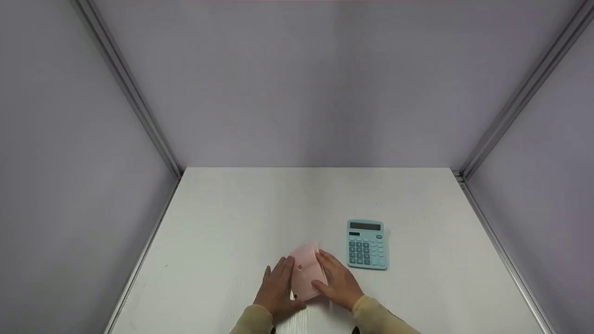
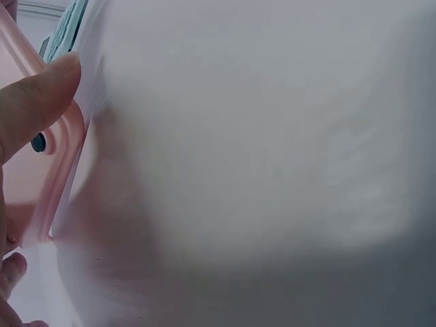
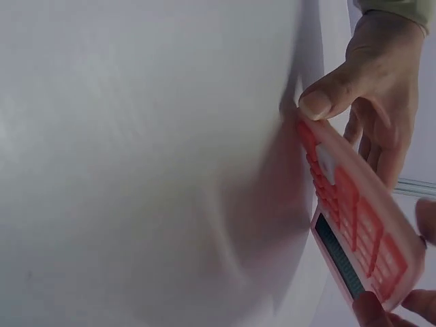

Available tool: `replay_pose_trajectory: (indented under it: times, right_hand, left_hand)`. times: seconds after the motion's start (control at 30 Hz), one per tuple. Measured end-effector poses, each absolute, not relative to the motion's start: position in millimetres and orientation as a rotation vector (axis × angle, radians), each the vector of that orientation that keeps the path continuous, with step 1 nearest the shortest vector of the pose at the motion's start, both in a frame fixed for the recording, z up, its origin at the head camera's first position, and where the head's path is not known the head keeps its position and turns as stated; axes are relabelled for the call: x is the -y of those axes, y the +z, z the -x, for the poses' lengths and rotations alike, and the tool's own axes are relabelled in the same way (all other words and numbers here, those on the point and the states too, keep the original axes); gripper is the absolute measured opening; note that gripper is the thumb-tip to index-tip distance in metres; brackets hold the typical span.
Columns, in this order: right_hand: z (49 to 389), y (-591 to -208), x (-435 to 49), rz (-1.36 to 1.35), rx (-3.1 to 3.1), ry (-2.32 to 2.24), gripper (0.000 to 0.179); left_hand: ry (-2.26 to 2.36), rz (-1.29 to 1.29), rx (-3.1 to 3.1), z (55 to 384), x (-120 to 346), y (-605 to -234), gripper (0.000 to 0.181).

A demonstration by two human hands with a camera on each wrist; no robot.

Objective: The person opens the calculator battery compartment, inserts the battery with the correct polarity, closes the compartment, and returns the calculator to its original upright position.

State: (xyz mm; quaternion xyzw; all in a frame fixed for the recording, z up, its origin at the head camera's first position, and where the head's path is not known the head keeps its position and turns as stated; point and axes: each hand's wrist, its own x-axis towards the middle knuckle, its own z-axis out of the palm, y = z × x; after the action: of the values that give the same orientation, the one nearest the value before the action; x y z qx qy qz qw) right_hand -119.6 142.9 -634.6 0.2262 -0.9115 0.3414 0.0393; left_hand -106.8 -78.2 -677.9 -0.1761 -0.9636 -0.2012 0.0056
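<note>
Both hands hold a pink calculator [image 1: 306, 273], tilted up off the table with its plain back toward the head view. Its red-pink keys and dark display show in the right wrist view, where the calculator [image 3: 361, 225] stands on a slant. My left hand [image 1: 277, 287] grips the left side, and its thumb [image 2: 41, 102] lies at a corner beside a small dark round foot. On the opposite side my right hand [image 1: 341, 283] pinches the edge, thumb over the back. Some right fingertips [image 3: 371, 310] reach the display end.
A light blue calculator [image 1: 366, 244] lies face up on the white table [image 1: 222, 222], just right of and beyond the right hand. Grey walls [image 1: 287, 83] close in the table at the back and both sides.
</note>
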Motion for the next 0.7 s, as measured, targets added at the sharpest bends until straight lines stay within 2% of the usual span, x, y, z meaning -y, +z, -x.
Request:
replay_pose_trajectory:
  times: [0.7]
  right_hand:
    - [128,-627,-130,-0.457,2.748,1.286,0.042]
  left_hand:
    - [-0.573,0.646,2.899,110,78,-681,0.121]
